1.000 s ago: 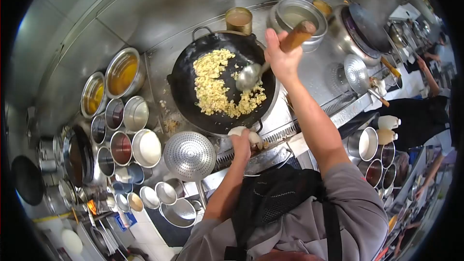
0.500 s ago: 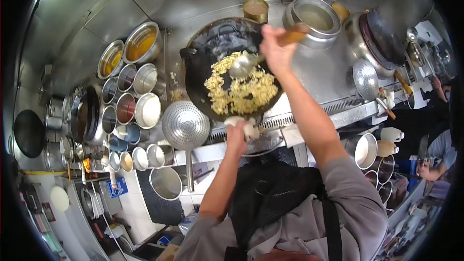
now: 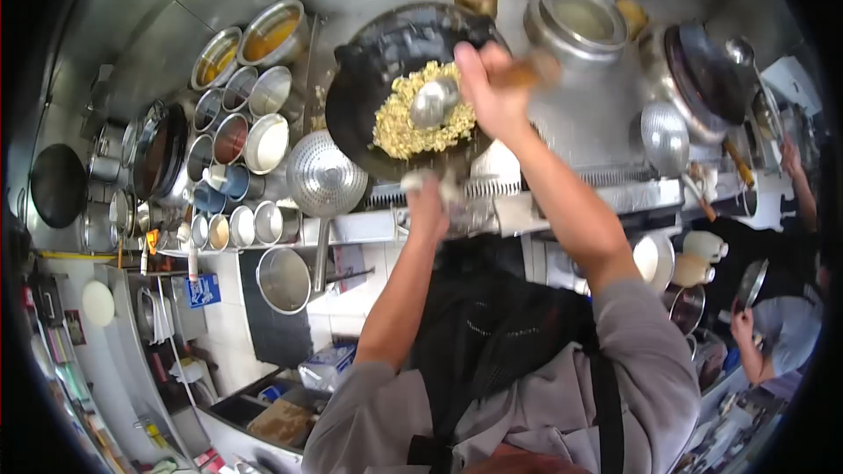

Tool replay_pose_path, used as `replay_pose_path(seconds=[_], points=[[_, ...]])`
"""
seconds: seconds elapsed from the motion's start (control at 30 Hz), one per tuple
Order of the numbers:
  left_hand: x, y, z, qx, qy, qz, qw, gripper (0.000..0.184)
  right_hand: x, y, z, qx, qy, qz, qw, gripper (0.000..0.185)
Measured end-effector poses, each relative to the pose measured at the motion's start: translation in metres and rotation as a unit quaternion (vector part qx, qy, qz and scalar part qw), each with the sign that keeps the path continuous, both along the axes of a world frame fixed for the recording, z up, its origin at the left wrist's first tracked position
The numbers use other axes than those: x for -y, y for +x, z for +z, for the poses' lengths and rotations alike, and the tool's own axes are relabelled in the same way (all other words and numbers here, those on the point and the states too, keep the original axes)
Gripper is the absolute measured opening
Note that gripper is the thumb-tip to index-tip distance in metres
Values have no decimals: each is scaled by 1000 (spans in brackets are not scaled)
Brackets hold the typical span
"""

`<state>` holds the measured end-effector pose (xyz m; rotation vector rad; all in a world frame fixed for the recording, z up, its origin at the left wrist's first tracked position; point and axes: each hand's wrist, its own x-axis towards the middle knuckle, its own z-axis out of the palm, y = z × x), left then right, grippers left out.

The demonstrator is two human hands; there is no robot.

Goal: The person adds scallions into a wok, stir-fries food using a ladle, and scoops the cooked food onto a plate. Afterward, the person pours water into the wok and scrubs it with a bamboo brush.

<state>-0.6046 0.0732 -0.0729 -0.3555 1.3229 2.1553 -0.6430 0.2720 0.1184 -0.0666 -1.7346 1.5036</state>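
Note:
My right hand (image 3: 496, 96) is closed round the wooden handle of a ladle (image 3: 434, 104), blurred a little by motion. The ladle's round metal bowl rests on yellowish fried rice (image 3: 413, 133) with bits of green, inside a large black wok (image 3: 351, 118). At the wok's near edge my left hand (image 3: 427, 209) grips a whitish cloth (image 3: 420, 180). The cloth lies against the rim, and whatever part of the wok is under it is hidden.
A perforated strainer (image 3: 326, 171) lies left of the wok, beside several metal containers (image 3: 230, 136). Behind and right stands a metal pot (image 3: 580, 22); another strainer (image 3: 665, 136) lies farther right. At far right, a co-worker's hand (image 3: 743, 326) holds a pan.
The wok is tilted differently, and the rice has gathered from a spread ring into a compact heap. The ladle bowl now lies over the heap. The whole view has shifted slightly.

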Motion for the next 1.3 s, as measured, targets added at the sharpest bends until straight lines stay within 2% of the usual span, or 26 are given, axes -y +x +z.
replay_pose_path(seconds=[0.03,0.07,0.1,0.17,0.27,0.33,0.4,0.43,0.53,0.57,0.6,0.63,0.7,0.77,0.8,0.83,0.87,0.9,0.93,0.97,1.0,1.03,1.13,1.17,1.23,1.3], points=[[-3,0,9,-11,35,0,999,17,6,31,16,32,65,8,997,46],[7,20,37,17,-7,0,1000,16,5,62,14,22,61,49,997,48],[12,38,89,3,10,-15,1000,17,8,79,16,27,77,58,995,49],[6,35,109,54,3,5,999,18,12,90,7,52,94,36,994,49],[-28,-38,51,-23,0,-21,1000,23,5,52,-12,93,119,-1,989,46],[-23,-17,3,-216,-212,-99,948,29,-9,4,-49,41,33,-34,998,37],[2,34,-30,-241,-226,-75,941,32,-25,-13,-21,-49,-73,-6,996,35],[5,47,-27,-78,-59,-3,995,35,-27,-2,11,-88,-135,13,987,36],[6,26,-24,-76,15,13,997,36,-47,-3,72,-184,-162,67,967,36],[-8,-7,4,-34,9,10,999,27,-46,-15,77,-224,-169,66,958,34],[-25,-37,37,3,9,13,1000,18,-40,-30,72,-186,-160,16,969,36],[-30,-73,10,-11,48,-36,998,14,-34,-48,61,-151,-148,-35,977,38],[-53,-88,17,24,39,-5,999,11,-33,-99,-5,-103,-79,-63,989,34],[-59,-92,-23,-36,-21,9,999,11,-28,-120,-84,71,-23,-54,996,33],[-63,-99,-58,-40,-26,22,999,29,-17,-99,-64,107,45,-65,991,34],[-63,-105,-61,-38,-27,20,999,29,-4,-66,-35,143,115,-74,980,35],[-63,-105,-61,-25,-29,16,999,29,1,-47,-33,82,76,-16,994,40],[-64,-105,-59,-11,-31,10,999,29,2,-53,-47,-32,99,-70,992,39],[-57,-109,-44,-15,9,-65,998,30,-9,-62,-74,27,75,-80,994,39],[-61,-109,-49,-13,12,-71,997,30,-29,-78,-90,82,53,-90,991,39],[-65,-109,-59,-19,-13,-47,999,29,-47,-96,-88,111,56,-94,988,39],[-65,-111,-65,-28,-41,-22,999,28,-45,-104,-59,76,-60,-49,994,40],[-58,-118,-60,-27,-31,-52,998,28,-20,-55,-10,103,63,-79,989,40],[-59,-118,-54,-46,-10,-46,998,28,-8,-51,-17,3,56,-94,994,39],[-54,-120,-47,4,-17,-100,995,28,-20,-61,-56,60,126,-143,980,38],[-56,-122,-52,9,-59,-87,994,29,-51,-95,-62,86,16,-116,989,38]])
